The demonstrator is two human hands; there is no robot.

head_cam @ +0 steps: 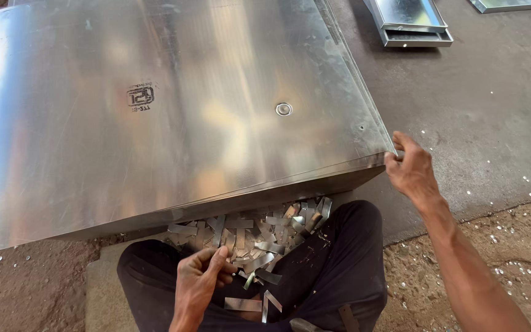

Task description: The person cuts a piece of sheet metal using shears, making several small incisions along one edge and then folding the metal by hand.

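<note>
Bare concrete floor [487,123] is spreading out to my right, turning to gritty dirt near my knee, and I am sitting cross-legged on it with a big galvanized sheet-metal panel [173,110] lying tilted across in front of me. My right hand [410,169] is gripping the panel's near right corner, fingers curled over the edge, seemingly to steady it. My left hand [201,276] is reaching into the pile of small metal strips [259,237] heaped in my lap under the panel's near edge, fingers loosely bent and touching the strips; I cannot tell whether one is pinched yet. Two stacked metal trays [410,24] are lying on the floor well beyond the panel's far right corner.
</note>
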